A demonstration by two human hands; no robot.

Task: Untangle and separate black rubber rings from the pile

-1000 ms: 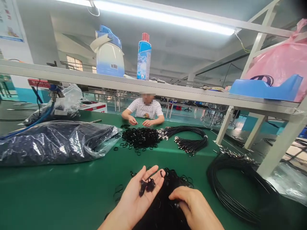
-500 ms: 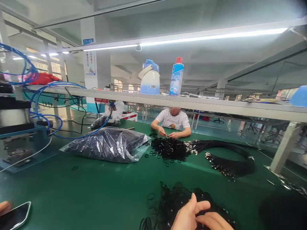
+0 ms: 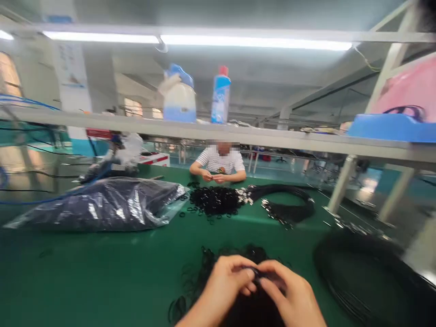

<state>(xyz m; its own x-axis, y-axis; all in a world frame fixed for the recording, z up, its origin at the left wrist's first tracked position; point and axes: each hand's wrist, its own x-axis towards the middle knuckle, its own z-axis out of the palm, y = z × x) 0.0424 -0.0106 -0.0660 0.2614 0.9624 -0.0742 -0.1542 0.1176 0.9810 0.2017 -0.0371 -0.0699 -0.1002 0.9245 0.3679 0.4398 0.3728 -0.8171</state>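
Observation:
My left hand (image 3: 227, 287) and my right hand (image 3: 292, 290) meet above a pile of black rings (image 3: 207, 263) on the green table. Fingertips of both hands pinch a small black ring-like piece (image 3: 258, 272) between them. Blur and the fingers hide its exact shape. Much of the pile is covered by my hands, and loose black loops (image 3: 177, 309) lie at its left edge.
Across the table (image 3: 102, 268), a person (image 3: 223, 163) handles something small behind another black ring pile (image 3: 214, 200). Bundled black cords (image 3: 289, 210) lie right of it, a coiled bundle (image 3: 350, 295) nearer me. A filled plastic bag (image 3: 112, 204) lies left; a shelf (image 3: 272, 135) spans above.
The view has turned right, so the phone at lower left is out of sight and more of the coiled bundle shows. My fingertips have come together and now pinch a black piece.

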